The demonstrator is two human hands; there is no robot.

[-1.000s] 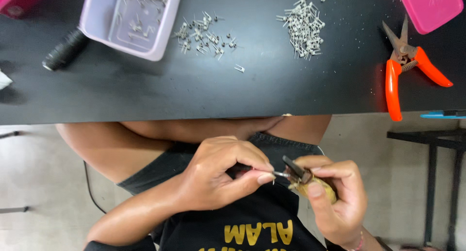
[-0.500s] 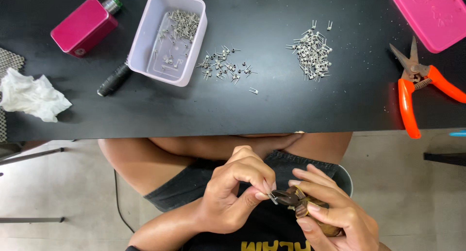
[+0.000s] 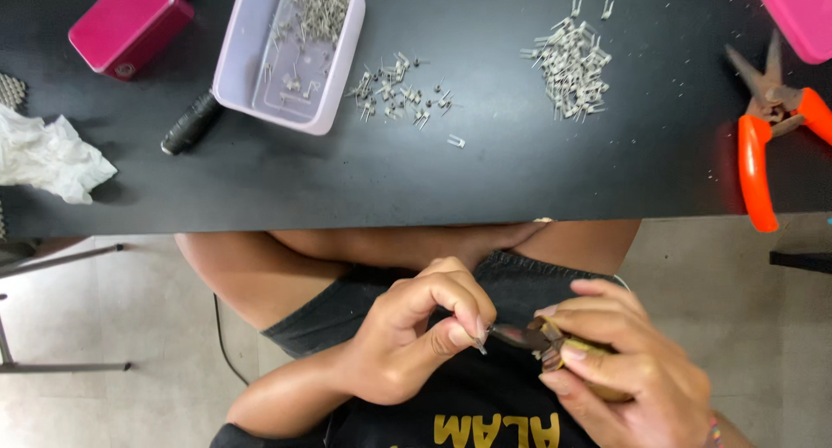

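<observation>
- Below the desk edge, over my lap, my left hand (image 3: 407,344) pinches a tiny metal pin (image 3: 479,347) between thumb and forefinger, so that its end meets the tool's nose.
- My right hand (image 3: 620,361) is wrapped shut round the handles of small pliers (image 3: 524,335), nose pointing left toward the pin; held low and close to my body, both hands can brace against each other for fine work.
- I cannot tell whether the nose already bites the pin or only touches it.
- On the desk (image 3: 485,184), straight ahead, lies a loose scatter of pins (image 3: 400,91), with one stray (image 3: 456,141) nearer the edge.
- A denser pile (image 3: 572,62) lies apart to the right; the two heaps seem kept separate for sorting, though I can't see how they differ.
- A pale lilac tray (image 3: 251,88) left of the scatter holds more pins, walls keeping them from rolling off.
- A black cylinder (image 3: 192,122) lies just beside the tray's near corner.
- A magenta box (image 3: 130,23), rectangular with a small round mark on its face, sits at far left.
- Crumpled white tissue (image 3: 48,158) rests at the left edge.
- Orange-handled cutters (image 3: 763,136) lie at right, within reach of my right hand.
- A pink container (image 3: 802,15) shows at the top right corner.
</observation>
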